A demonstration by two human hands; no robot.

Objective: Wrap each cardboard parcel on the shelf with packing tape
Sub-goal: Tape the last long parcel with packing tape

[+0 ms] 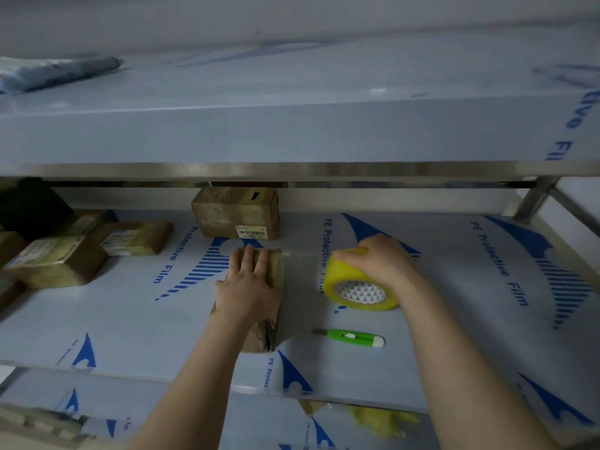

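Head view, left grip (248, 287) flat on parcel (259, 339), right grip (380, 259) clutching tape roll (344, 277) beside it

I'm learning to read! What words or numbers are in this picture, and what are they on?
"PE Protective Film": blue print, repeated over the middle shelf's film.
"PE Protec": same film, front edge, cut off.
"tive Fil": upper shelf's film, cut off.
Barcode label on the back parcel: too blurred.
Labels on the left parcels: too blurred.
On the tape roll, green cutter: no words seen.
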